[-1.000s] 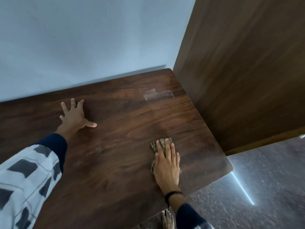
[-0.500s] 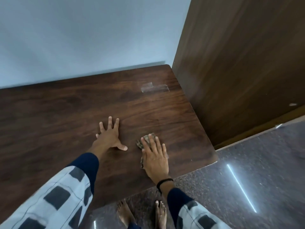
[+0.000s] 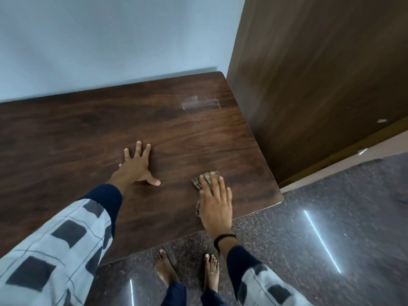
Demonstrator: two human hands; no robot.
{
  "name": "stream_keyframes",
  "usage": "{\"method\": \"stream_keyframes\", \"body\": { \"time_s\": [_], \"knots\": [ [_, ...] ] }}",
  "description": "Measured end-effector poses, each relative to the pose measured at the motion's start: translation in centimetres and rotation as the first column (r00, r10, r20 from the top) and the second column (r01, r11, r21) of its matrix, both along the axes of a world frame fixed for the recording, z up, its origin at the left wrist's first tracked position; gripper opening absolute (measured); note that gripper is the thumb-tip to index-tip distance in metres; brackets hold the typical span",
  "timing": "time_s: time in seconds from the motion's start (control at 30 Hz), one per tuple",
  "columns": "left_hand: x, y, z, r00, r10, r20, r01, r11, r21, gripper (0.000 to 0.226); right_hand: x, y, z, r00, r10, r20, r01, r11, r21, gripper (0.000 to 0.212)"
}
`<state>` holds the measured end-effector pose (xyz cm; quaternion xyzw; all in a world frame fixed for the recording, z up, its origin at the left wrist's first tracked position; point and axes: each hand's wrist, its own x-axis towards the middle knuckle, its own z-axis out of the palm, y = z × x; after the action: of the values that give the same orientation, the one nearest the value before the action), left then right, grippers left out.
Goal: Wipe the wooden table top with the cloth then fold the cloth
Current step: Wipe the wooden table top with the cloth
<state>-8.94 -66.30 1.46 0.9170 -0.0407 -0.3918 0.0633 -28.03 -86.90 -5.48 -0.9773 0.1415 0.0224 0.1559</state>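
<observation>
- The small crumpled cloth with a brown-grey pattern (image 3: pixel 196 182) lies on the dark brown wooden bench (image 3: pixel 176 133), near the front edge and toward the right corner; it is bunched, not folded.
- The right hand (image 3: pixel 215 204) lies flat on top of the cloth with the fingers straight and close together; it presses the cloth down and does not curl around it.
- The left hand (image 3: pixel 136 166) rests on the bare wood well to the left of the cloth, with the fingers spread and the palm down; it holds nothing.
- My judgement is that the wiping step is in progress; which part of the top is already wiped I cannot tell, because the wood shows no clear mark; the folding is not yet begun.
- Most of the cloth is hidden under the hand; from the parts that show, its long axis seems to run along the hand, from the front edge toward the wall, with the far end just past the fingertips.
</observation>
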Motion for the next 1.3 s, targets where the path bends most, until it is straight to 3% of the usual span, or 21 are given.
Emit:
{"method": "stream_keyframes", "body": {
  "time_s": [0.1, 0.2, 0.3, 0.4, 0.47, 0.53, 0.67, 0.77, 0.87, 0.93, 1.0, 1.07, 1.2, 1.23, 1.3],
  "knots": [
    [0.0, -0.5, 0.1, 1.0, 0.019, -0.009, -0.019, 1.0, 0.017, 0.146, -3.7, 0.7, -0.2, 0.994, -0.107, -0.002, 0.107, 0.993, 0.041, 0.053],
    [0.3, -0.7, 0.4, 1.0, 0.014, -0.024, -0.013, 0.999, 0.035, 0.146, -4.1, 2.7, -0.6, 0.999, 0.037, 0.019, -0.039, 0.995, 0.092, 0.053],
    [0.3, -0.8, 0.4, 1.0, 0.007, -0.026, -0.006, 0.999, 0.048, 0.145, 0.7, -0.3, 0.1, 0.979, 0.202, 0.019, -0.202, 0.979, 0.023, 0.053],
    [0.0, -1.0, 0.4, 1.0, 0.004, -0.028, -0.003, 0.998, 0.057, 0.145, 2.8, -4.9, 0.6, 0.997, 0.034, -0.074, -0.034, 0.999, -0.006, 0.054],
    [0.1, -1.0, 0.3, 1.0, 0.007, -0.023, -0.006, 0.998, 0.067, 0.146, 1.6, -5.6, 0.6, 0.989, -0.131, -0.061, 0.134, 0.99, 0.042, 0.052],
    [0.3, -1.1, 0.3, 1.0, 0.011, -0.023, -0.009, 0.997, 0.077, 0.147, -0.7, -3.6, 0.7, 0.984, -0.174, -0.043, 0.176, 0.984, 0.039, 0.053],
    [0.5, -1.7, 0.5, 0.999, 0.014, -0.03, -0.011, 0.994, 0.106, 0.146, -1.5, 0.8, 0.2, 0.997, 0.077, 0.023, -0.079, 0.991, 0.109, 0.052],
    [0.3, -1.7, 0.5, 1.0, 0.017, -0.024, -0.015, 0.995, 0.095, 0.146, 3.3, -2.1, 0.5, 0.975, 0.224, -0.006, -0.223, 0.974, 0.039, 0.053],
    [0.1, -1.5, 0.6, 1.0, 0.02, -0.016, -0.018, 0.996, 0.085, 0.145, 4.5, -7.1, 0.7, 0.995, -0.006, -0.104, 0.005, 1.0, -0.005, 0.054],
    [0.2, -1.5, 0.6, 1.0, 0.017, -0.019, -0.015, 0.996, 0.091, 0.146, 2.7, -8.4, 0.9, 0.982, -0.175, -0.076, 0.178, 0.984, 0.029, 0.053],
    [0.4, -1.6, 0.4, 1.0, 0.008, -0.026, -0.006, 0.995, 0.098, 0.147, -0.2, -6.9, 0.9, 0.97, -0.238, -0.038, 0.24, 0.97, 0.038, 0.052],
    [0.6, -1.7, 0.3, 1.0, 0.009, -0.029, -0.006, 0.994, 0.112, 0.148, -1.7, -3.9, 0.6, 0.985, -0.17, -0.026, 0.171, 0.982, 0.081, 0.053],
    [0.8, -2.0, 0.4, 0.999, 0.004, -0.043, 0.002, 0.99, 0.141, 0.149, 3.0, -2.5, 0.3, 0.983, 0.178, 0.037, -0.181, 0.981, 0.068, 0.053],
    [0.7, -2.0, 0.5, 0.999, 0.006, -0.043, 0.0, 0.99, 0.14, 0.149, 4.9, -3.7, 0.5, 0.975, 0.22, 0.009, -0.22, 0.975, 0.04, 0.054],
    [0.5, -1.9, 0.6, 0.999, 0.006, -0.041, 0.0, 0.99, 0.138, 0.148, 7.5, -6.6, 0.9, 0.987, 0.151, -0.062, -0.152, 0.988, -0.013, 0.054]
  ]
}}
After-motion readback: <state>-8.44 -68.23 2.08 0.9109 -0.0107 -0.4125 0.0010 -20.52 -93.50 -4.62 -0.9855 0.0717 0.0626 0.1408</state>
